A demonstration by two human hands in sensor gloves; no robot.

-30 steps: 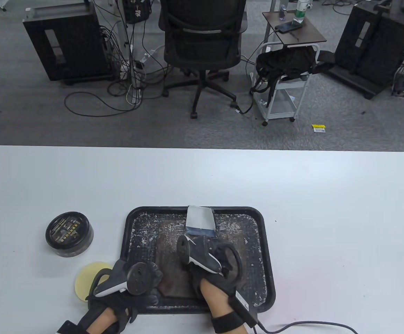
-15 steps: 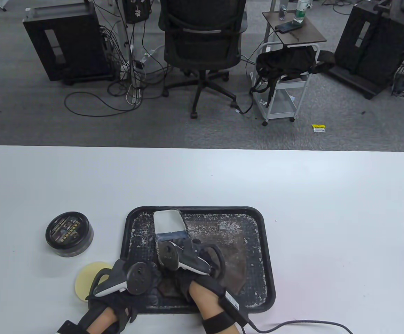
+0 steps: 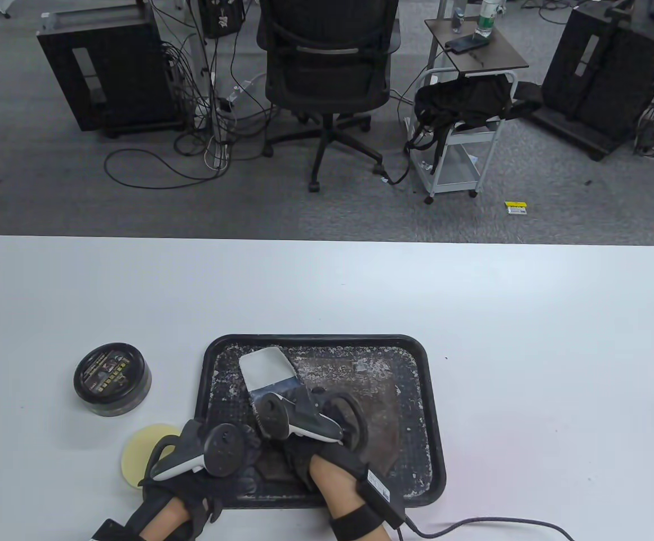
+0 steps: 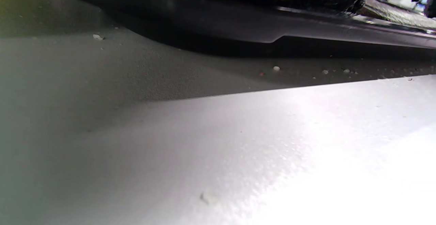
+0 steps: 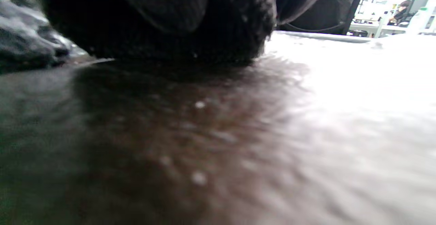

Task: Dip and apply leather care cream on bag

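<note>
Right hand (image 3: 315, 420) grips the cloth (image 3: 267, 372), rubbing it over the brown bag (image 3: 380, 417) lying flat in the tray (image 3: 417, 360). Left hand (image 3: 214, 456) presses the bag's near corner; fingers hidden, grasp unclear. Jar (image 3: 111, 378) looks lidded, so spreading is underway; the right half remains.

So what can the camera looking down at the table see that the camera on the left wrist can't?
Only the table view shows the whole scene: the round black cream jar, the yellow sponge pad, both gloved hands, and the right hand with a grey cloth over the brown leather bag.

Only the left wrist view shows tiny crumbs on the table close beside the tray.

Both show the white table and the black tray's edge.
</note>
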